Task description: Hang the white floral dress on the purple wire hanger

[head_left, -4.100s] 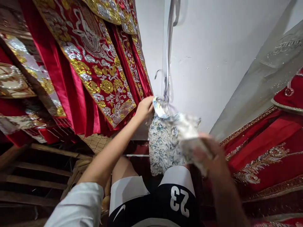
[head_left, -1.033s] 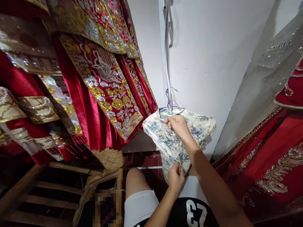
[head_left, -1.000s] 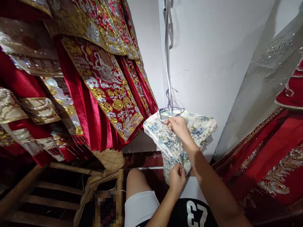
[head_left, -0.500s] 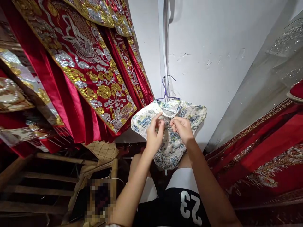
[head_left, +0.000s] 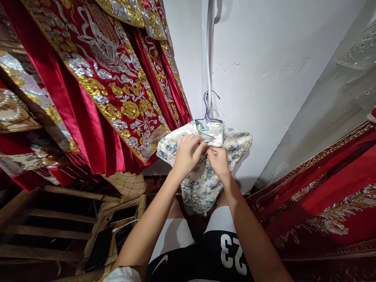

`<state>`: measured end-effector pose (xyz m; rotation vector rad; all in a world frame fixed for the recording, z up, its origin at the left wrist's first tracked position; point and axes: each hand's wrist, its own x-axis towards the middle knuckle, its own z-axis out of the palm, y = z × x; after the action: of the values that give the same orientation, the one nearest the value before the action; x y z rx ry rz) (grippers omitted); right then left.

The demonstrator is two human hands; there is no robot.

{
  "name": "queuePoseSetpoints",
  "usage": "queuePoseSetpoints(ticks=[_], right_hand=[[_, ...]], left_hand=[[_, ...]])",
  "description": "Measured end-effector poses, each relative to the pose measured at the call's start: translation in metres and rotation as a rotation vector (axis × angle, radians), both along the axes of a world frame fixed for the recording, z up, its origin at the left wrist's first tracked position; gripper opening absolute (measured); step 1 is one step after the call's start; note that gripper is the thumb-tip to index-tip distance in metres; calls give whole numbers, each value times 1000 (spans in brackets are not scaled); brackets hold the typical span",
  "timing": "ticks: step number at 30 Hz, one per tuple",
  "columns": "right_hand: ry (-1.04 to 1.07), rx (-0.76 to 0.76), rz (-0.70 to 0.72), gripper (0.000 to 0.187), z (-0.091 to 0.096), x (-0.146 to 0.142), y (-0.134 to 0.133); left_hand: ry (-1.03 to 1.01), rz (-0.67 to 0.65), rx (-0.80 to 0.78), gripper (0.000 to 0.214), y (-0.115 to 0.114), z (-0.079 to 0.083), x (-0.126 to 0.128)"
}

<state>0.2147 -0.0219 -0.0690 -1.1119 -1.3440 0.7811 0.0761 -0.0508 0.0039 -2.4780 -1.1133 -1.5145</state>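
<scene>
A floral garment (head_left: 202, 188), white with blue and yellow print and short sleeves, hangs in front of me on a purple hanger (head_left: 206, 107). Just below its neckline my left hand (head_left: 189, 152) pinches the cloth at the collar, fingers bent and pressed together. My right hand (head_left: 217, 158) is closed on the collar edge right beside it, and the fingertips of both hands nearly meet. Whatever small part lies between the fingertips is hidden. Below the hands the body of the garment hangs loose over my knees.
Red costumes (head_left: 123, 86) with gold and silver sequins hang at the left. More red embroidered cloth (head_left: 331, 196) hangs at the right. A white wall (head_left: 264, 51) with a vertical white strip stands behind the hanger. A wooden chair (head_left: 58, 231) is at lower left, with a phone (head_left: 122, 237) on wood beside it.
My left hand has moved from beside the neckline onto the collar, its fingers closing. My right hand has shifted left to meet it. The garment has moved slightly left.
</scene>
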Motion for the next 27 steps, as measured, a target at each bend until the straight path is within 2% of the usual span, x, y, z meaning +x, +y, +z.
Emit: queuePoseSetpoints(ticks=[4,5,7,9,11,13,15,18,20,22,24,27], right_hand=[[29,-68,-41,25,-32,-7,-9],[30,-76,-45,25,-43,-9,-17],[30,-74,-40,25,-67,-15,-37],[47,-82,-3,25,-88,-21,-58],[79,-109,55,24,-103,-25,-75],[111,-134,92,24,-109,-26,-85],[134,-145,93,23,-108,-22,-89],[142,-178,124,24,-100,-11,-92],[132,-225,203,25,-97,-4,-94],[129,-278,315,26,-95,2,-95],[162,-297,372,25,-95,7,-95],[259,-249,269,23,-96,17,-93]], left_hand=[[-353,31,62,18,7,13,-17],[-489,40,49,17,12,14,-28],[-844,-4,-91,14,24,7,-55],[-1203,-108,-363,17,32,-11,-82],[-1408,-136,-557,27,31,-37,-96],[-1655,-150,-734,32,22,-70,-94],[-1823,-157,-920,35,10,-102,-78],[-1870,-104,-1090,41,-5,-137,-48],[-1839,-118,-1114,39,-10,-145,-34],[-1798,-169,-1105,29,-13,-139,-26],[-1756,-257,-1044,16,-18,-126,-18],[-1547,-444,-918,10,-33,-105,0]])
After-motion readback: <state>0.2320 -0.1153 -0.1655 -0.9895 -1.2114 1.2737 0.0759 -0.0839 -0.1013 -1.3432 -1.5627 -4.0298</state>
